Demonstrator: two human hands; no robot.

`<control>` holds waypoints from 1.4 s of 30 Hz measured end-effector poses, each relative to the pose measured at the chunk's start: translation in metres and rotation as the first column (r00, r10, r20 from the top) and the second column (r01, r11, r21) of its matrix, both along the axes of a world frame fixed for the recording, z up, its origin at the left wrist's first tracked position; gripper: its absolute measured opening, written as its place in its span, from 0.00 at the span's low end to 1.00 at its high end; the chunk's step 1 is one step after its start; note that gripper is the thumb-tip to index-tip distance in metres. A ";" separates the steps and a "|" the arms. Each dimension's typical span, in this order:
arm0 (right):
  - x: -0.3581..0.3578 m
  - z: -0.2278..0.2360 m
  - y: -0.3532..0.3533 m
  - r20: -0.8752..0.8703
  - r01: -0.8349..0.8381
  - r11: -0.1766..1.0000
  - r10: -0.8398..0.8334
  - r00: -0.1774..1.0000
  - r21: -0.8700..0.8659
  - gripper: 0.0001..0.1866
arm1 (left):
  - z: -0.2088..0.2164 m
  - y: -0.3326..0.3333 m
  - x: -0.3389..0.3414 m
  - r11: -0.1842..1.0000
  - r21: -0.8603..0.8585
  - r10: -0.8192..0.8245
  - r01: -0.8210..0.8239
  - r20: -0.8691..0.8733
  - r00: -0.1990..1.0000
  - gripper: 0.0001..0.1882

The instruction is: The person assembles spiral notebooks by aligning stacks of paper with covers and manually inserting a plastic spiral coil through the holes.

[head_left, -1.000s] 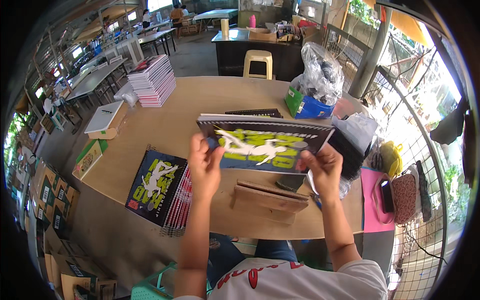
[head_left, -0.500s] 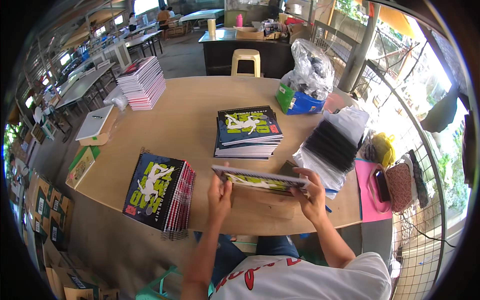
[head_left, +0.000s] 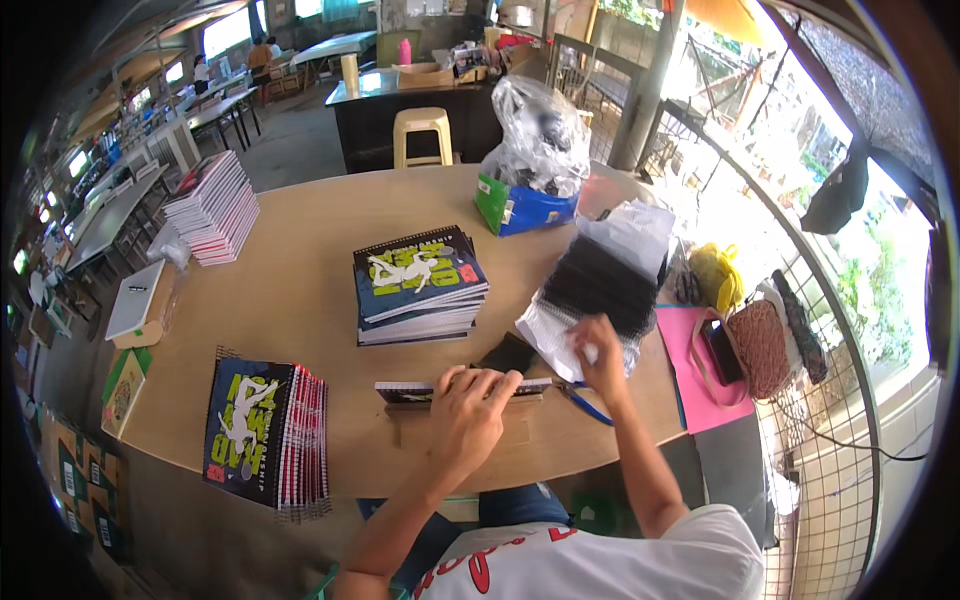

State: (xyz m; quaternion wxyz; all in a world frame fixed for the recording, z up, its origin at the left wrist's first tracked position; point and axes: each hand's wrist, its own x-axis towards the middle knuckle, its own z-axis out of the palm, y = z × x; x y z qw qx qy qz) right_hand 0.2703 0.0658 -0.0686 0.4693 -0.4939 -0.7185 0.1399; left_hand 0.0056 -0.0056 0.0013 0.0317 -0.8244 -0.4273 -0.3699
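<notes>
My left hand point(head_left: 468, 415) bends its fingers over the upper edge of a notebook point(head_left: 400, 392), which stands on edge at a wooden block point(head_left: 512, 430) near the table's front. My right hand point(head_left: 600, 355) is over the near end of a pile of black binding wires point(head_left: 603, 285) on white wrapping point(head_left: 548, 328). Its fingers are curled together; what they pinch, if anything, is too small to make out. Blue-handled pliers point(head_left: 588, 405) lie just below that hand. A small dark flat piece point(head_left: 508, 355) lies behind the standing notebook.
Notebooks with dark illustrated covers form a middle stack point(head_left: 420, 285) and a wire-bound stack point(head_left: 255, 430) at left. Another tall stack point(head_left: 213, 210) stands far left. Behind the wires sits a blue-green box with a plastic bag point(head_left: 530, 210). A pink sheet point(head_left: 700, 370) and pouch point(head_left: 760, 345) lie right.
The notebook, tilted between both hands before, now stands at the wooden block under my left hand. My right hand has let go and moved to the black wires. The view has turned rightward.
</notes>
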 end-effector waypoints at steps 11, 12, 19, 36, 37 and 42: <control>0.019 0.040 0.032 0.294 -0.055 0.991 0.017 0.956 0.120 0.24 | -0.006 0.007 0.013 0.999 -0.002 0.035 -0.035 0.025 0.999 0.09; 0.019 0.053 0.020 0.293 -0.048 0.992 0.011 0.956 0.120 0.24 | -0.007 0.008 0.014 1.000 0.009 0.010 -0.010 0.035 0.999 0.09; -0.001 0.085 -0.051 0.150 -0.365 0.916 0.389 0.909 -0.167 0.15 | -0.009 -0.004 0.017 0.999 0.034 -0.034 0.030 0.124 0.992 0.09; -0.016 0.094 -0.057 -0.093 -0.545 0.774 0.547 0.832 -0.322 0.10 | -0.012 -0.009 0.018 0.996 0.092 0.006 -0.017 0.116 0.993 0.05; -0.018 0.092 -0.056 -0.093 -0.544 0.776 0.546 0.833 -0.320 0.10 | -0.012 -0.009 0.018 0.995 0.095 0.004 -0.015 0.116 0.993 0.05; -0.010 0.087 -0.058 0.142 -0.416 0.876 0.457 0.878 -0.244 0.07 | -0.008 -0.007 0.030 0.998 0.062 0.008 -0.017 0.139 0.990 0.04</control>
